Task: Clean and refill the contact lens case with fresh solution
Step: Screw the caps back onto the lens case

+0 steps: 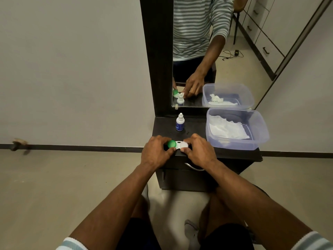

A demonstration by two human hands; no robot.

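**Both hands on lens case at near edge of bench**

Lens case sits on the dark bench, near edge, middle-left. Green cap on its left side, white cap on its right, both caps on. Left hand grips the green-cap end, thumb and fingers wrapped around it. Right hand grips the white-cap end, thumb at the near side, fingers over the far side. Small white solution bottle with a blue label stands upright, capped, just beyond the case, apart from both hands. Clear plastic tub at the right of the bench holds crumpled white tissue. Mirror stands at the far edge and reflects bottle, tub and hand.
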